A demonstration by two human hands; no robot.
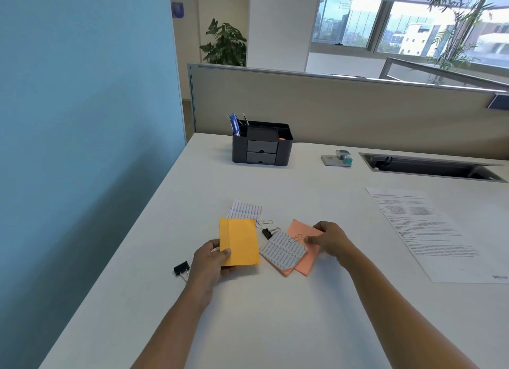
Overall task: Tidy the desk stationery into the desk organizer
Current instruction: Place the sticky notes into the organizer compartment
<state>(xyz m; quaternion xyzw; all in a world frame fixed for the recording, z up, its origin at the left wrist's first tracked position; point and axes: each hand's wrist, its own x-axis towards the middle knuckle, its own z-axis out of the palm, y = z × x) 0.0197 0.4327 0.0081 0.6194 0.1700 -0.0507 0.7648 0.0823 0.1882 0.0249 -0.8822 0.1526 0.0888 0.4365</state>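
Hands: left [209, 264] grips yellow pad [239, 242], right [330, 242] pinches orange pad [305, 265]; two binder clips [181, 268] loose.

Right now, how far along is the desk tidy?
Done: blue pens stand in the black plastic desk organizer. In hand: left hand holds a yellow paper note pad; right hand pinches salmon-pink paper notes. Left on the white desk: two black binder clips, silver wire paper clips, a white printed sheet.
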